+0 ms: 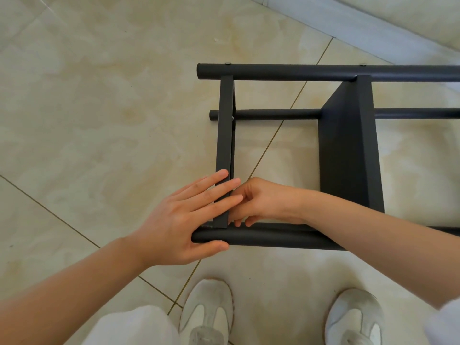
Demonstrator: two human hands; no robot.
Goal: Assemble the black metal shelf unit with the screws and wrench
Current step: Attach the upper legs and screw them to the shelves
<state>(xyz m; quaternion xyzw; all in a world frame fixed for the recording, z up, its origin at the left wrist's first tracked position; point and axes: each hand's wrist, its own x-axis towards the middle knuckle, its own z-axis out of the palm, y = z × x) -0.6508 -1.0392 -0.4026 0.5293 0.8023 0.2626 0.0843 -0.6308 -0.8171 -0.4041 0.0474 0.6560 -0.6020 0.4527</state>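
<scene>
Lying on its side on the tiled floor [99, 108], the shelf unit [347, 170] sits just ahead of the person's shoes [206, 312], and both hands meet at its near left corner. The left hand [184, 220] is laid flat there: its straight fingers [219, 192] press across the edge of the end panel [225, 125], while the thumb [214, 246] lies along the front of the near tube [273, 239], close to that tube's open end. Touching those fingertips from the other side, the right hand [261, 200] reaches inside the frame with its fingers curled down at the joint where panel meets tube. Whether they pinch anything is hidden by the hand itself, so I cannot tell.

Away from the grip, the end panel runs up to the far tube [286, 72], where a screw head [227, 63] shows on top. A thinner middle tube [273, 114] crosses beyond the hands, lower down. To the right of the right wrist stands a second panel [366, 120], joined to the far tube under another screw head [363, 64].
</scene>
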